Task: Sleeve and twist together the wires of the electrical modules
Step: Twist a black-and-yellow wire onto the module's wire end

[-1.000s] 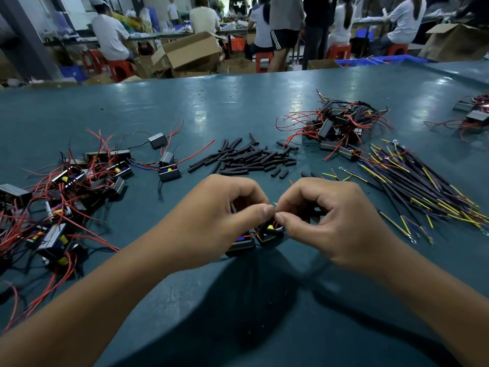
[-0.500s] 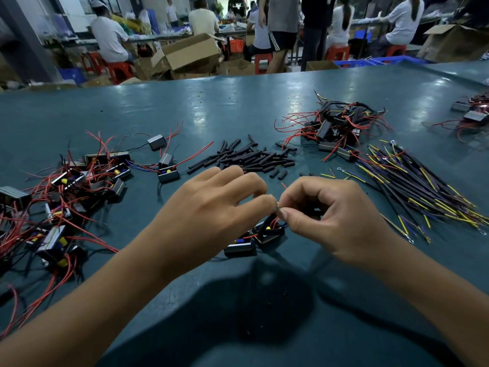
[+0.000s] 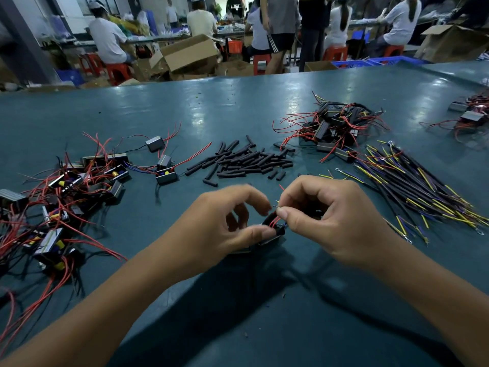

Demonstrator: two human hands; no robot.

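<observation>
My right hand (image 3: 328, 218) pinches thin red wires (image 3: 274, 221) between thumb and forefinger at the table's middle. These wires rise from small black modules (image 3: 272, 235) lying under both hands. My left hand (image 3: 225, 223) is blurred, its fingers spread and curled, the thumb resting against the modules. A pile of short black sleeves (image 3: 243, 161) lies just beyond the hands. Whether a sleeve sits on the pinched wires is hidden by my fingers.
Modules with red wires are heaped at the left (image 3: 60, 197) and at the back right (image 3: 333, 128). A fan of black, yellow-tipped leads (image 3: 418, 192) lies to the right. The green table (image 3: 238, 107) runs far back; people sit at benches behind it.
My left hand has let go of its pinch and spread its fingers. My right hand keeps hold of the wires and has lifted them slightly.
</observation>
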